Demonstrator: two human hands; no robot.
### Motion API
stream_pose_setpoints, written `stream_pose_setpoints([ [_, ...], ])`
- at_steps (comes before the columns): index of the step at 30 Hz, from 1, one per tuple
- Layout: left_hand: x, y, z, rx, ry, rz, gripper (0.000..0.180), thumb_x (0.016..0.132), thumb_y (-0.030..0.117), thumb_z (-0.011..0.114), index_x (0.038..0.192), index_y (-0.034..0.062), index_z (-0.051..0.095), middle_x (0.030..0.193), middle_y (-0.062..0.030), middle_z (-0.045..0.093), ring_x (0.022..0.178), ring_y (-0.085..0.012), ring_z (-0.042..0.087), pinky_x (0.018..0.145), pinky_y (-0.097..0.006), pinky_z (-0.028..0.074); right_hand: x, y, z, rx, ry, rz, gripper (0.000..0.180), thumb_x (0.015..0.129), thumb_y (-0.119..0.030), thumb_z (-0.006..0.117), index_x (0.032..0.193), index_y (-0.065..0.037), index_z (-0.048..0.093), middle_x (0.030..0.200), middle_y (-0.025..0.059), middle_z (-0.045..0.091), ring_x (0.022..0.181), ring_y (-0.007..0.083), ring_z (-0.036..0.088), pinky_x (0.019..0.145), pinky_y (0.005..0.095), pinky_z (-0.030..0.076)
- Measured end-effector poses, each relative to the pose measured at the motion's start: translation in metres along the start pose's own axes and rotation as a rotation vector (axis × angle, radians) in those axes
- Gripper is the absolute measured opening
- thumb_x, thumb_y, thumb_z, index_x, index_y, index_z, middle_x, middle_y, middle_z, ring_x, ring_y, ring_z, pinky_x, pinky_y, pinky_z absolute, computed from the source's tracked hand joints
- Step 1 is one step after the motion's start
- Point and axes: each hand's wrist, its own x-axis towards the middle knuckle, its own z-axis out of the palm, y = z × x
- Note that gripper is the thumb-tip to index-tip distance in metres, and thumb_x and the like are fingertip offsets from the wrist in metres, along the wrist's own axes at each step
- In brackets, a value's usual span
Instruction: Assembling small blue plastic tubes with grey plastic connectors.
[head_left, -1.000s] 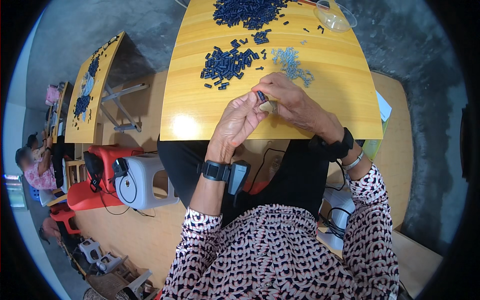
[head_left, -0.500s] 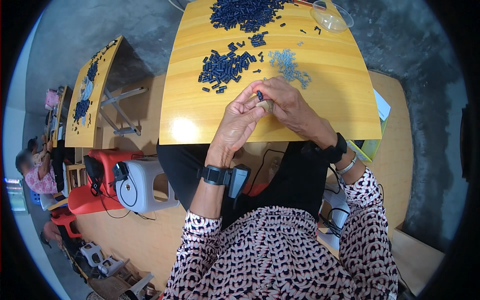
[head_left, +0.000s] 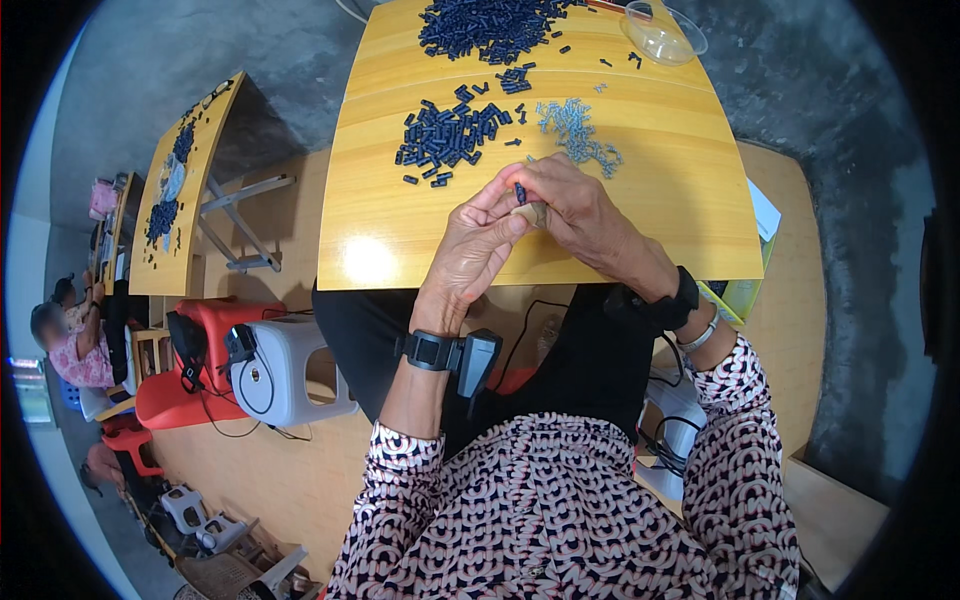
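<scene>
Both hands meet above the near part of the yellow wooden table (head_left: 400,225). My left hand (head_left: 477,235) pinches a small dark plastic piece (head_left: 520,193) between thumb and fingers. My right hand (head_left: 580,205) closes on the same piece from the other side, its fingers bent over the top. A beige covering (head_left: 533,212) sits on a fingertip beside the piece. Just beyond the hands lie a heap of short dark plastic pieces (head_left: 445,138) and a scatter of small silver screws (head_left: 572,128). The fingers partly hide the held piece.
A larger dark heap (head_left: 490,28) lies at the table's far end, near a clear plastic bowl (head_left: 663,38). A yellow-green crate (head_left: 742,295) stands by the right edge. To the left are a grey stool (head_left: 285,370), a red chair (head_left: 185,390) and a second table (head_left: 185,190); people sit beyond.
Both hands stay almost in place around the dark plastic piece, with only slight finger movement. The right forearm has shifted a little.
</scene>
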Motion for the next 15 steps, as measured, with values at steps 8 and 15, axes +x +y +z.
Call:
stream_pose_setpoints([
  [8, 0.0004, -0.0003, -0.0018, -0.024, 0.017, -0.002, 0.06, 0.08, -0.008, 0.062, 0.133, -0.0026, 0.037, 0.114, -0.0134, 0.057, 0.104, -0.0144, 0.057, 0.09, -0.021, 0.048, 0.0018, 0.0008, -0.0011, -0.001, -0.019, -0.017, 0.015, 0.084, -0.009, 0.052, 0.094, 0.001, 0.052, 0.079, 0.0156, 0.053, 0.076, 0.0324, 0.05, 0.07, 0.0391, 0.042],
  [15, 0.0009, -0.0012, -0.002, -0.031, 0.037, -0.004, 0.058, 0.08, -0.008, 0.061, 0.132, -0.0023, 0.038, 0.114, -0.0138, 0.056, 0.104, -0.0155, 0.056, 0.092, -0.023, 0.047, 0.0011, 0.0026, 0.0024, -0.02, 0.029, -0.028, 0.012, 0.08, 0.0, 0.05, 0.091, 0.002, 0.05, 0.08, 0.0179, 0.053, 0.075, 0.0349, 0.05, 0.069, 0.0401, 0.041],
])
